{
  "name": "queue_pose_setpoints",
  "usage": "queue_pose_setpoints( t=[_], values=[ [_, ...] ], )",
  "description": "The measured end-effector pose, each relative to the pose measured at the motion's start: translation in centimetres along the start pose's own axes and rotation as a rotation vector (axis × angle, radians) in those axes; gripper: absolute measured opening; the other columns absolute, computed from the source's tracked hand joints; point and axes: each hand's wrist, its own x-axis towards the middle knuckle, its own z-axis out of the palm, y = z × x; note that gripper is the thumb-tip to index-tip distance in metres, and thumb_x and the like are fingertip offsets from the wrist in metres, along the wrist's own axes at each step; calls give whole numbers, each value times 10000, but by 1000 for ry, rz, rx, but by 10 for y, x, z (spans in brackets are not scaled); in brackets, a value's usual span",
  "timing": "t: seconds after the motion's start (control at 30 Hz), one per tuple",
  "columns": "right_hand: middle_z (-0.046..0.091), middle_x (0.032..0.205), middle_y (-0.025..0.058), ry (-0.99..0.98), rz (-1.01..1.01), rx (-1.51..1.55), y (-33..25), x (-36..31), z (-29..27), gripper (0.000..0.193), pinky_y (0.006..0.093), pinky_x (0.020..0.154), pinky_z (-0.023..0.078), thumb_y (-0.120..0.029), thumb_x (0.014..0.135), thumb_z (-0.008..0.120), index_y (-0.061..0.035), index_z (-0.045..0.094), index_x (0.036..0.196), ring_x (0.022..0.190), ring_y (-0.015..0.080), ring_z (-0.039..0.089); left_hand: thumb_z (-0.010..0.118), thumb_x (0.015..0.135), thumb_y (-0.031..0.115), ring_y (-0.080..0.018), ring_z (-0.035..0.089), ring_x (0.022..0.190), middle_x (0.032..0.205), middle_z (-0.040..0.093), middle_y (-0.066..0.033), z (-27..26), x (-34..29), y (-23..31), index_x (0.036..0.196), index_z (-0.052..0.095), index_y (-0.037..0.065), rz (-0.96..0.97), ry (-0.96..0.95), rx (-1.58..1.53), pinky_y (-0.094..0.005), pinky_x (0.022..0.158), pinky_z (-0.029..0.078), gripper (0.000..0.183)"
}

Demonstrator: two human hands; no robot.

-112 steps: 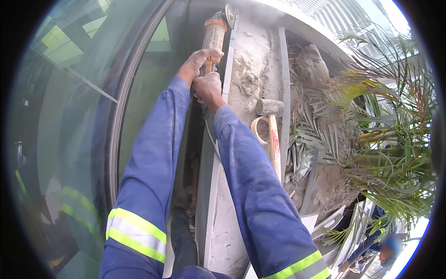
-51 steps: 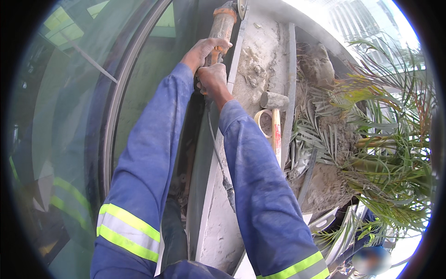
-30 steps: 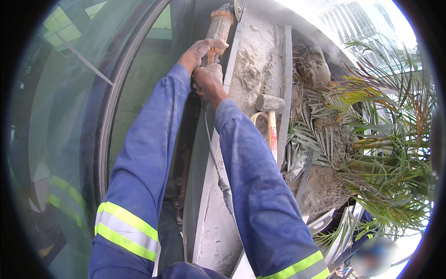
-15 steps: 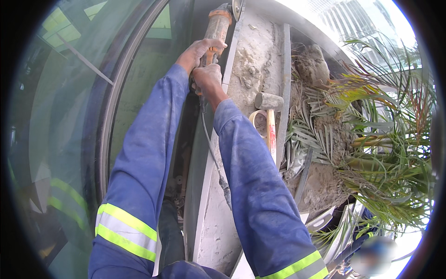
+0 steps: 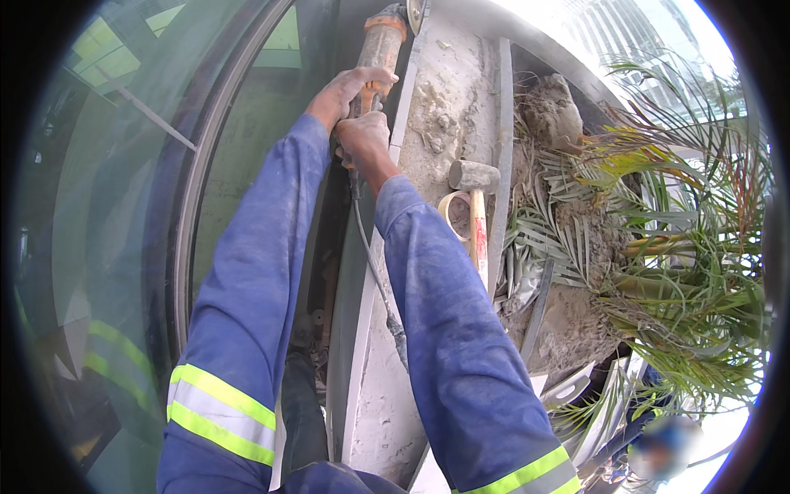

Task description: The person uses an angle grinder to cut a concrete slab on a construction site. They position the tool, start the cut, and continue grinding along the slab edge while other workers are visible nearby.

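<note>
Both my hands are wrapped round a dusty orange angle grinder [image 5: 381, 51] at the top of the view. My left hand [image 5: 352, 92] grips its body, and just below it my right hand [image 5: 364, 138] closes on the rear handle. The grinder's disc [image 5: 416, 11] is partly cut off by the upper edge and lies at the metal edge of a ledge. From the handle a grey cord [image 5: 366, 235] runs down past my right forearm. Right of my right arm, a mallet [image 5: 475, 178] with a pale wooden handle lies on the ledge beside a roll of tape [image 5: 453, 216].
A curved glass pane [image 5: 107, 214] stands on the left. The ledge [image 5: 436, 107] carries rubble and dust. Beyond its metal rim [image 5: 504, 123] is a planter with soil, a clod [image 5: 553, 114] and palm fronds [image 5: 675, 288]. Another person [image 5: 658, 445] is at the lower right.
My hands and the grinder have shifted very slightly to the left and upward in the view. Both hands keep their hold.
</note>
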Motion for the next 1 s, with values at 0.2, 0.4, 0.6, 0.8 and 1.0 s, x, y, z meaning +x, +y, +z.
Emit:
queue_pose_setpoints(
  t=[0.2,0.4,0.6,0.8,1.0],
  values=[
    [703,702,173,-35,23,33,1,7,0,175,388,490,556,-94,838,696,75,668,805,603,279,730,895,615,348,-186,614,720,901,641,-76,0,11,-1,1112,659,50,-5,-21,8,-341,629,518,626],
    [701,706,166,-20,37,25,-2,7,0,148,384,481,543,-70,836,691,76,667,831,589,273,720,895,610,349,-192,619,752,917,644,-84,-3,15,-1,1130,654,43,-14,-17,24,-343,654,531,649],
    [709,730,172,-11,36,55,-4,5,-1,143,385,484,549,-63,843,691,78,672,861,603,272,727,901,603,349,-190,619,748,916,643,-82,-2,14,1,1148,645,42,-24,-26,19,-351,663,543,676],
    [661,685,107,5,41,62,-3,9,0,154,356,459,495,-92,831,725,55,682,815,550,201,649,901,603,356,-194,616,747,925,642,-82,-1,15,2,1152,644,42,-30,-22,28,-353,663,538,682],
    [735,800,214,-27,30,24,-3,9,0,193,397,539,596,-78,849,705,109,688,892,684,303,761,894,615,356,-198,612,742,925,640,-80,-2,13,4,1150,647,44,-46,-10,47,-360,653,533,666]
  ],
)
